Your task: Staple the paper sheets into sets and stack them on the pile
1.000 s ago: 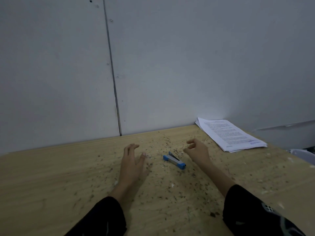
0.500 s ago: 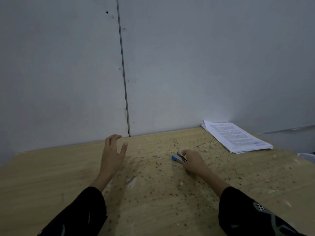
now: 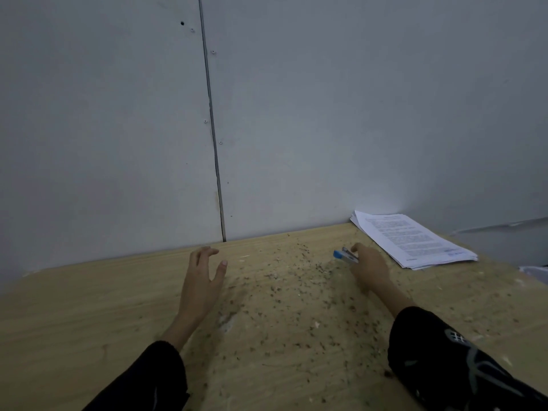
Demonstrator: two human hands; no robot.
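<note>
Hidden: stapler (image 3: 345, 256) rear end covered by right hand (image 3: 369, 266); print on paper pile (image 3: 412, 237) too small to read.
Right hand: fingers closed on stapler, blue tip poking left.
Left hand (image 3: 203, 280): empty, fingers spread, well apart from stapler.
Paper pile: against wall, just beyond right hand, on the speckled table (image 3: 74, 321).

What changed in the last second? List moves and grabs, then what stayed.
The right hand reached the blue stapler and closed on it, drawing it toward the paper pile. The left hand slid left, away from it, open and empty. The pile stayed against the wall, and the table remains littered with specks.
</note>
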